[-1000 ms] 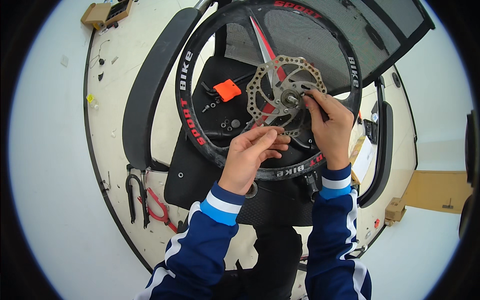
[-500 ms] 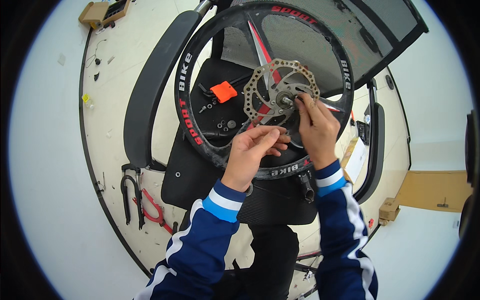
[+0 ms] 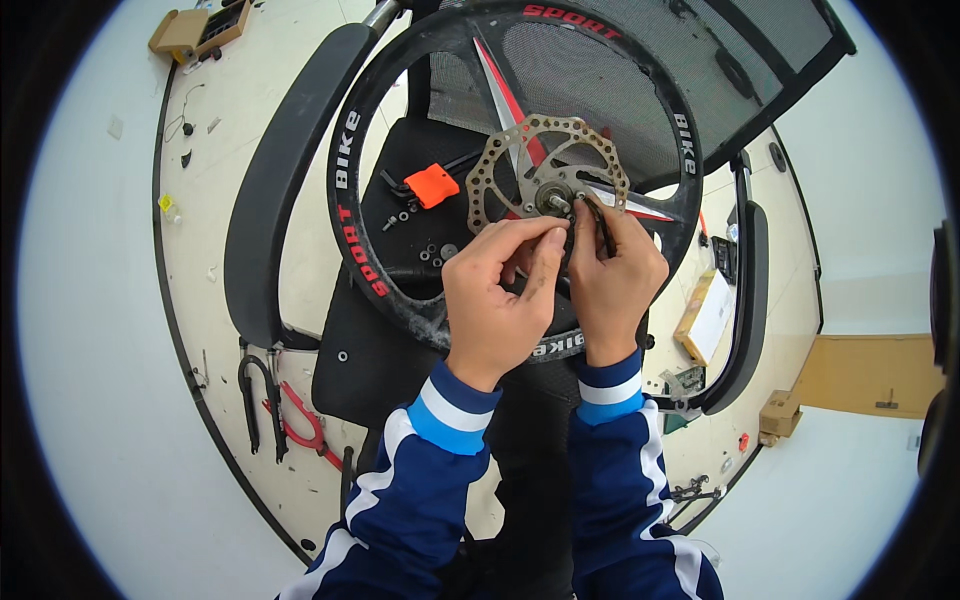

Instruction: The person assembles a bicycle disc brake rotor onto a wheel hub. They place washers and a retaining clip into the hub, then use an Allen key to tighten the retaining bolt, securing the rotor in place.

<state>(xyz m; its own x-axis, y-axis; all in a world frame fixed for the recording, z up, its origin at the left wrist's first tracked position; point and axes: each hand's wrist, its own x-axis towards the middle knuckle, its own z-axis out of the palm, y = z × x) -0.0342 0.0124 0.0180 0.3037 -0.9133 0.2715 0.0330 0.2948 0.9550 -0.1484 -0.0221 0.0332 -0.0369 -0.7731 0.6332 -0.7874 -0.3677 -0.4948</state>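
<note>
A black spoked bicycle wheel (image 3: 355, 180) lies on the seat of an office chair, its perforated brake disc (image 3: 480, 160) facing up. At the disc's centre the threaded axle end (image 3: 558, 203) sticks out of the hub. Beside it my right hand (image 3: 615, 275) is closed around a thin black tool (image 3: 604, 232), seemingly a hex key, its tip near the disc's inner mount. My left hand (image 3: 505, 290) pinches thumb and fingertips together just below the axle; whatever it holds is too small to make out. Both hands nearly touch.
Through the wheel, an orange hex key holder (image 3: 432, 186), a bolt (image 3: 391, 222) and several washers and nuts show on the black seat (image 3: 370, 370). Armrests (image 3: 285, 190) flank the wheel. On the floor lie a black fork (image 3: 262, 400), a red frame part (image 3: 300, 425) and cardboard boxes (image 3: 780, 412).
My left hand has moved up to the axle, its fingertips now beside my right hand's. The right hand has shifted slightly left and down, showing the black tool. The whole view has shifted a little.
</note>
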